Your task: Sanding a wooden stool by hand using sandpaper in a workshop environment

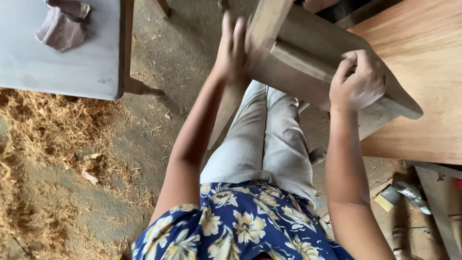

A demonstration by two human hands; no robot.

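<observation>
Two hands are set on one grey-brown wooden piece, which is held tilted above the person's lap, its lower right end lying over the reddish wooden board. The left hand is laid flat, fingers straight and together, against the left face of the wooden piece; nothing is clutched in it, and it appears to be pressed there as a brace, so that the piece does not slide leftward. The right hand is curled into a loose fist on the upper right edge of the wooden piece, fingers folded under; whether something small, such as an abrasive scrap, is pinched inside cannot be told. By that grip the piece seems to be steadied or rubbed along its edge.

Left of the wooden piece, well apart, a grey table is seen, with a crumpled purplish rag resting on its top. Below that table, wood shavings are heaped on the dirt floor. Below the wooden piece, to the right, scrap offcuts lie on the ground.
</observation>
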